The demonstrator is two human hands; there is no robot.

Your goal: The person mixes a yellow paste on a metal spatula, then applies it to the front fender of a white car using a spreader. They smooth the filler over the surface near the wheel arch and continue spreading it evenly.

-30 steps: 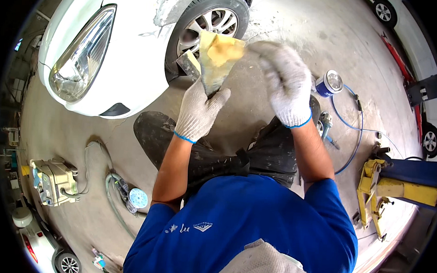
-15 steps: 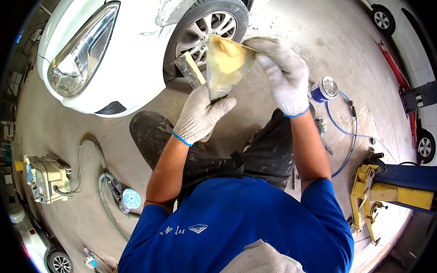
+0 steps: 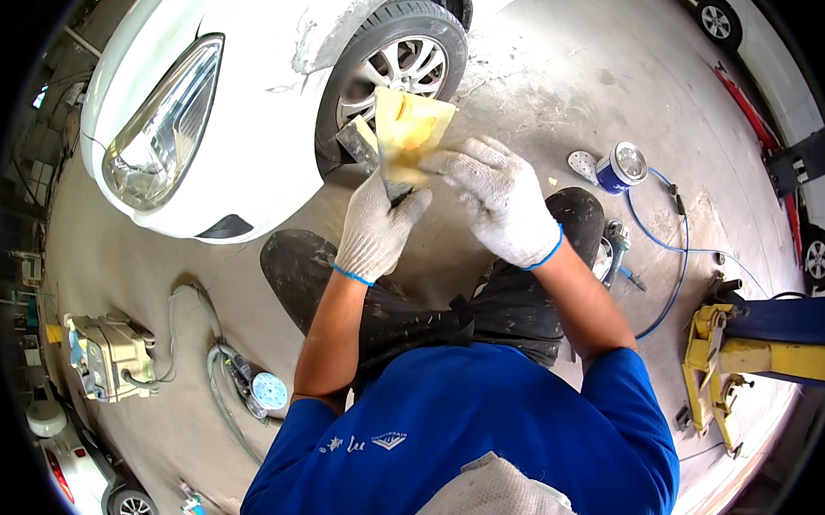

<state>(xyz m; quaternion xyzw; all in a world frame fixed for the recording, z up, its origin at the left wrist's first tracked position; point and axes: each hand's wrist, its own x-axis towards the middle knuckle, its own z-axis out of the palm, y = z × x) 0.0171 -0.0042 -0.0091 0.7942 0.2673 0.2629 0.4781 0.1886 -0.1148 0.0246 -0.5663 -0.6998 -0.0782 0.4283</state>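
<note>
Yellow spreader point(image 3: 409, 128), white car point(image 3: 208, 83), blue tin point(image 3: 619, 167) — white gloves, blue-cuffed.

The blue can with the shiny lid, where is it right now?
In the head view, the blue can stands on the concrete floor, up and to the right of the right hand, beside the blue hose.

Single view only: camera on my head, left of pair, fisheye, upright, unmirrored. Looks steeply down over my blue shirt point(image 3: 479, 426) at concrete floor point(image 3: 548, 107). Landmark: white car point(image 3: 226, 93), upper left, front wheel point(image 3: 398, 64) just right of it near top centre. My gloved left hand point(image 3: 374, 230) and right hand point(image 3: 500, 199) close below wheel, near lens, mid-frame. Yellow lift arm point(image 3: 749, 360) far right of car. Straight edges bend toward dark round rim. No second view shares scene.
</note>
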